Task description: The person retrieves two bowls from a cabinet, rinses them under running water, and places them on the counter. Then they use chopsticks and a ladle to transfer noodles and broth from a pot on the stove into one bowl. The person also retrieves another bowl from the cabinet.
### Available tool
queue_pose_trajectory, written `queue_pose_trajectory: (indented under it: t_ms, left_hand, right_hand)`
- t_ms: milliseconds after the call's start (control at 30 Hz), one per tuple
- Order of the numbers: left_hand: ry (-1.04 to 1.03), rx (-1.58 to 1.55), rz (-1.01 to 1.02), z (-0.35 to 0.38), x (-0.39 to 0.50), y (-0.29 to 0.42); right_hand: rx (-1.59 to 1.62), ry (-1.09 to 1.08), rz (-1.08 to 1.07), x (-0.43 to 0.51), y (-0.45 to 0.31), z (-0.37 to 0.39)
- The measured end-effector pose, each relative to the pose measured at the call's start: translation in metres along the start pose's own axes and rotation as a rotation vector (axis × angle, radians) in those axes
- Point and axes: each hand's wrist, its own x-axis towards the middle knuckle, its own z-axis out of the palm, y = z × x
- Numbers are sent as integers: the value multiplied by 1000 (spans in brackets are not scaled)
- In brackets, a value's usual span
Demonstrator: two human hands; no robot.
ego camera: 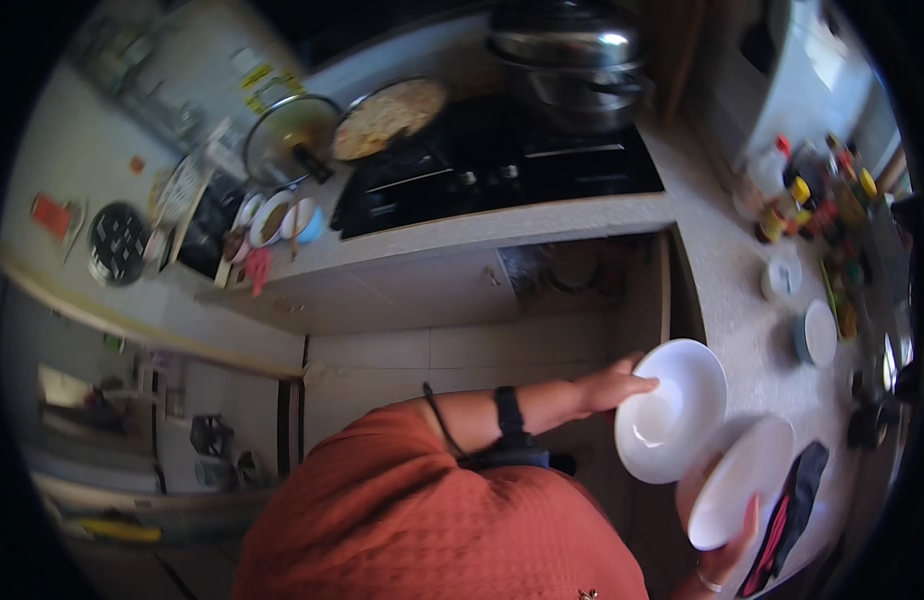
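Note:
My left hand [615,386] grips the rim of a white bowl [683,420], its thumb inside the bowl. The bowl is tilted, so its hollow faces the camera, and looks bare inside. Lower right, my right hand [728,551] holds a second white bowl [747,480] by its side, tipped steeply. The two bowls are close together at the counter edge; whether they touch I cannot tell. Just beyond the second bowl, a black and red cloth-like item [788,517] lies on the speckled countertop [747,360].
A lidded steel pot [570,75] and a pan of food [394,116] stand at the black gas hob [507,172]. Along the right counter are a small white cup [781,276], a round lidded container [816,332] and several bottles [799,195]. A cabinet under the counter [582,274] is open.

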Motion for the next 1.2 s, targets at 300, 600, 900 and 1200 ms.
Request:
queue_pose_trajectory:
  t_ms: [300,600,900,1200]
  left_hand:
    - [14,81,-19,54,28,16]
    - [-56,-140,239,102,73,-5]
    - [-175,92,-121,140,95,-17]
    - [-169,-94,-154,178,129,-53]
  right_hand:
    - [-293,283,-298,-14,-61,-78]
    - [110,131,-118,-71,-42,-14]
    - [338,323,-325,-151,-27,-17]
    - [369,388,-427,-183,-58,-88]
